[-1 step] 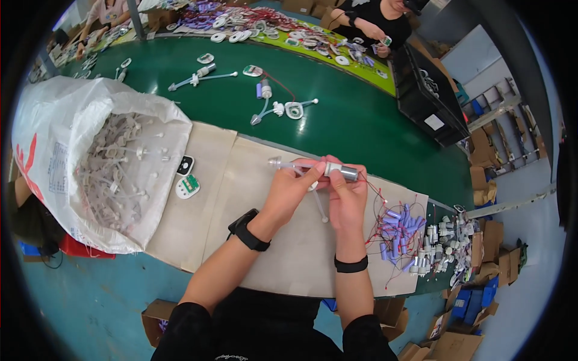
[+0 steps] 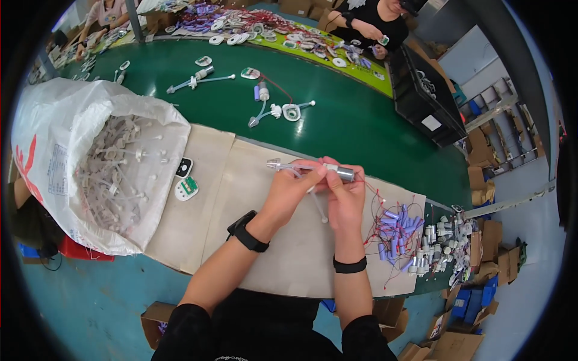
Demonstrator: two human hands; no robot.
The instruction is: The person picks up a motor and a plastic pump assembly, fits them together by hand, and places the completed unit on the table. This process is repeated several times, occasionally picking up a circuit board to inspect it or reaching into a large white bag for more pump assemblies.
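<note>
Above the cardboard-covered table, my left hand (image 2: 294,191) pinches a translucent plastic tube assembly (image 2: 274,164) with a cone-shaped end pointing left. One thin tube hangs below the fingers and ends in a white knob. My right hand (image 2: 347,201) is closed around a small silver motor pump (image 2: 343,173) with a white head. Inside the fingers, the pump head and the tubing meet; whether they are joined is hidden. Thin red wires trail from near the right hand toward several purple battery cells (image 2: 397,231).
A large white sack (image 2: 45,129) of tube assemblies stands at left, beside two small circuit-board covers (image 2: 186,188). More pumps (image 2: 439,243) lie heaped at right. Partly wired sets (image 2: 263,93) rest on the green belt. Across it, a co-worker (image 2: 376,24) handles a part near a black crate (image 2: 415,102).
The view has shifted very slightly. My hands keep the same hold, with the pump tilted a little differently. The co-worker's hand across the belt has moved slightly.
</note>
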